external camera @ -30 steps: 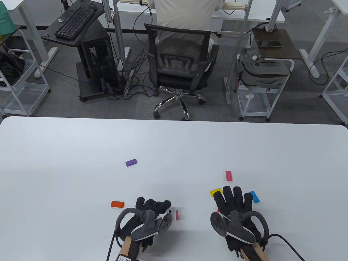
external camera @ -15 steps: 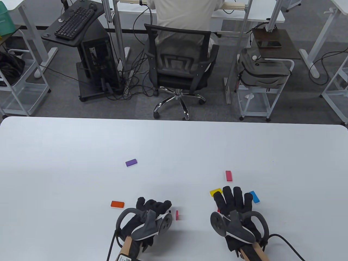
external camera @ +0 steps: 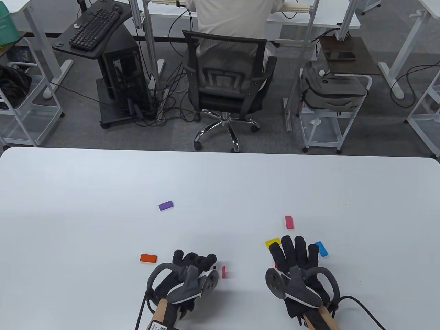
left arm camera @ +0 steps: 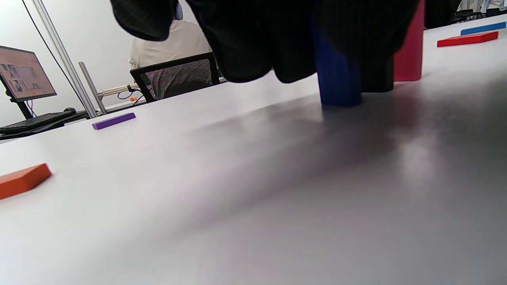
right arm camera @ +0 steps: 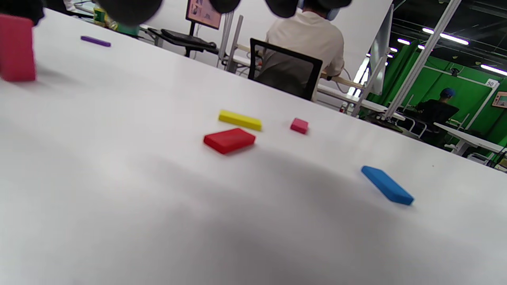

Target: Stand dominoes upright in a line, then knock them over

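Table view: left hand (external camera: 192, 271) curls over a dark blue domino (left arm camera: 338, 79), steadying it upright beside the standing pink domino (external camera: 223, 271).
Right hand (external camera: 295, 261): flat, fingers spread, holding nothing.
Waiting: orange domino (external camera: 148, 257), purple domino (external camera: 166, 205) lying flat.

left hand (external camera: 192, 268): tracker and wrist shifted a touch toward the table's (external camera: 68, 240) near edge | right hand (external camera: 295, 261): same slight shift | dominoes: no visible change

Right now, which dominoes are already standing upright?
Two: the crimson domino standing free beside the left hand, and the dark blue domino under that hand's fingers. All the others lie flat.
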